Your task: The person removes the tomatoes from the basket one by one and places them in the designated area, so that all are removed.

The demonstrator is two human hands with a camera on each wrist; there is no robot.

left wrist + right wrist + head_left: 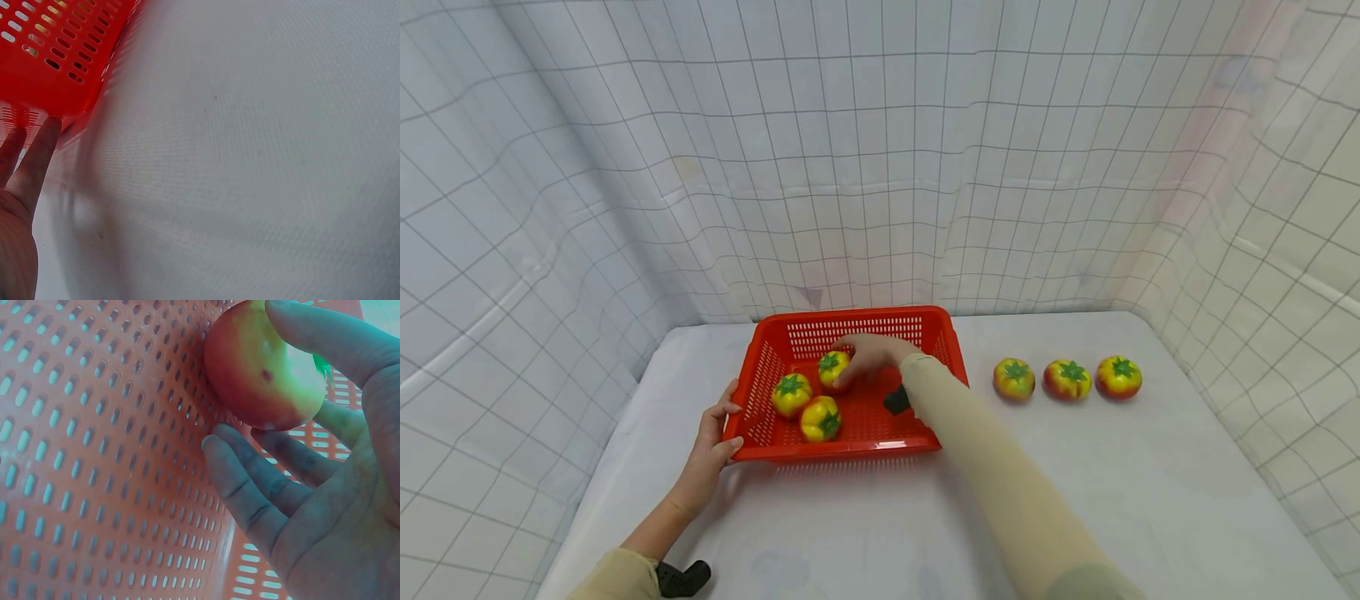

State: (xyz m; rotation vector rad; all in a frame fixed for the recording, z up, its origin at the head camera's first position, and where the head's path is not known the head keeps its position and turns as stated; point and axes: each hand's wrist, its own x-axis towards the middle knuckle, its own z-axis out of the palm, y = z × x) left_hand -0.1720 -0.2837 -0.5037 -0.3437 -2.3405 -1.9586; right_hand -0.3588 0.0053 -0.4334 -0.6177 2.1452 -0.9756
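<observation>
A red plastic basket (850, 317) stands on the white table. Inside it are three red-and-yellow tomato-like fruits with green star-shaped tops: one fruit (792, 395) at the left, another fruit (821, 419) near the front, and a third fruit (832, 369) farther back. My right hand (876, 354) reaches in and holds this third fruit, its thumb on one side and fingers round the other; in the right wrist view, two fingers of the hand (331, 487) stay off it. My left hand (707, 446) touches the basket's left rim, its fingers (37, 162) fairly straight against the outside.
Three similar fruits stand in a row right of the basket: a near fruit (1014, 380), a middle fruit (1067, 380) and a far-right fruit (1118, 377). White cloth with a grid pattern (880, 208) hangs behind the table and at both sides.
</observation>
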